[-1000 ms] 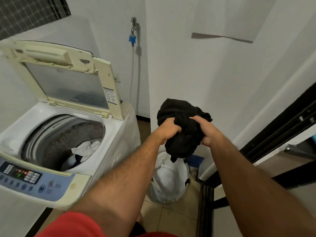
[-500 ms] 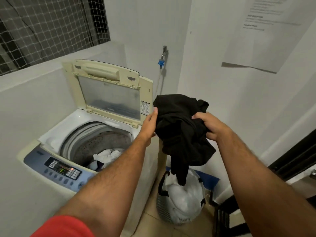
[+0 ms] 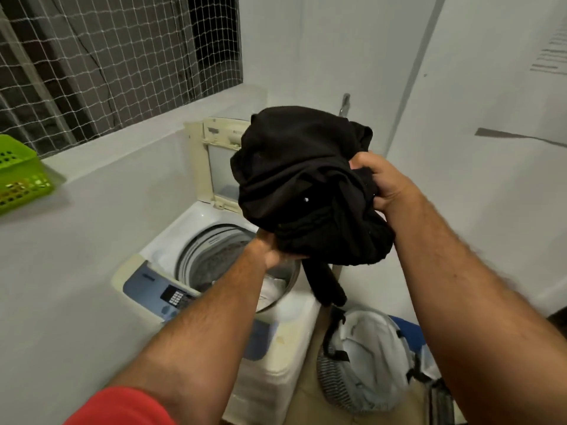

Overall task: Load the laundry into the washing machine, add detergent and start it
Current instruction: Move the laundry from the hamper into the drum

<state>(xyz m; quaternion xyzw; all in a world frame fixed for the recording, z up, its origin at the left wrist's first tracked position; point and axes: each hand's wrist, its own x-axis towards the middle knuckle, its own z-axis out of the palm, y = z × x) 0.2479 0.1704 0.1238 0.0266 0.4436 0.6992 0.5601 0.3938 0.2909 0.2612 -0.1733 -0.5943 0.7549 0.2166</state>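
Both hands carry a bundled black garment (image 3: pixel 302 182) in the air over the right side of the top-loading washing machine (image 3: pixel 214 228), whose lid (image 3: pixel 208 161) stands open behind it. The left hand (image 3: pixel 273 251) cups the bundle from beneath, fingers curled up into the cloth; the right hand (image 3: pixel 382 182) is clenched on a gathered fold at the bundle's right side. A loose tail of fabric hangs down past the drum's rim, toward the laundry bag (image 3: pixel 365 360) on the floor beside the machine.

The garment looks soft and limp — it folds and sags wherever it is not supported, so it has no stiff edge to steer by. It is probably light, dry cloth, not slippery, and nothing about it is fragile. The best hold is the one it already has: a fistful of bunched cloth plus a palm under the mass. The hanging tail is the awkward part — it could drape over the rim instead of falling inside, so it likely wants gathering or a push down.

Pale laundry already lies in the drum (image 3: pixel 214 256). A green basket (image 3: pixel 21 176) sits on the ledge at left.
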